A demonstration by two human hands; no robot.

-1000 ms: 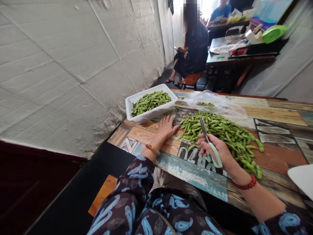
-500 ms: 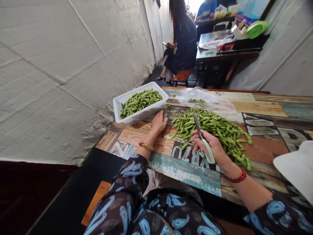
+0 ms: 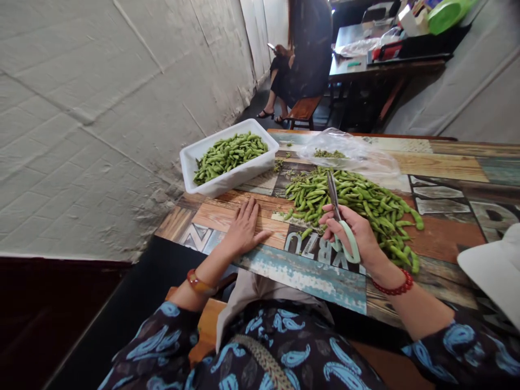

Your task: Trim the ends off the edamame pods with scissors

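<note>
My left hand (image 3: 242,227) lies flat on the patterned wooden table (image 3: 266,259), fingers stretched out and nothing in them. Just beyond it stands a white plastic tub (image 3: 227,184), holding many green bean pods (image 3: 233,154). My right hand (image 3: 351,230) is closed around scissors (image 3: 346,238) with pale green handles, their blades pointing up and away from me. Under and behind that hand spreads a loose pile of green bean pods (image 3: 365,200). One separate pod (image 3: 306,233) lies at the pile's near edge.
A clear plastic bag (image 3: 361,157) with green trimmings lies behind the pile. A white rounded object (image 3: 493,271) sits at the right edge. White wall (image 3: 101,151) borders the left side. Beyond, a seated person (image 3: 309,54) holds a phone near another table (image 3: 390,70).
My left hand has drawn back from beside the tub toward me and now lies flat on the table. The right hand still holds the scissors in nearly the same place. The view has tilted down.
</note>
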